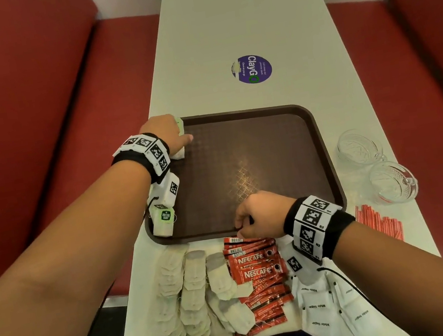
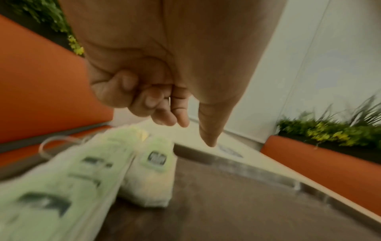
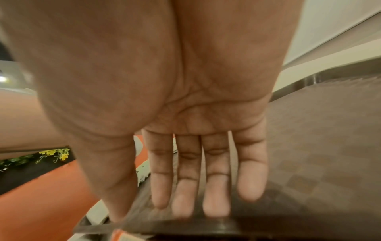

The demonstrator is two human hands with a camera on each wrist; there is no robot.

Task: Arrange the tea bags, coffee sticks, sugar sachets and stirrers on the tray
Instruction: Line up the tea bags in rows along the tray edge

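You're resting your right hand point(image 1: 255, 215), fingers straight, on the tray point(image 1: 327, 155) near rim, coffee sticks point(image 1: 258, 274) lying just nearer, while your left hand point(image 1: 162, 132), seemingly loose-curled, is hovering over tea bags point(image 2: 152, 171).

Your tray point(image 1: 317, 133) lies at the table's point(image 1: 218, 20) centre. Along its 9 o'clock edge, tea bags point(image 1: 163, 222) stand in a row inside. At 6 o'clock, off the tray, loose tea bags point(image 1: 192, 294) lie at 7, coffee sticks point(image 1: 258, 274) at 6, sugar sachets point(image 1: 328, 309) at 5. Stirrers point(image 1: 377, 221) lie at 4, two glass cups point(image 1: 358, 146) at 3, a sticker point(image 1: 251, 69) at 12.
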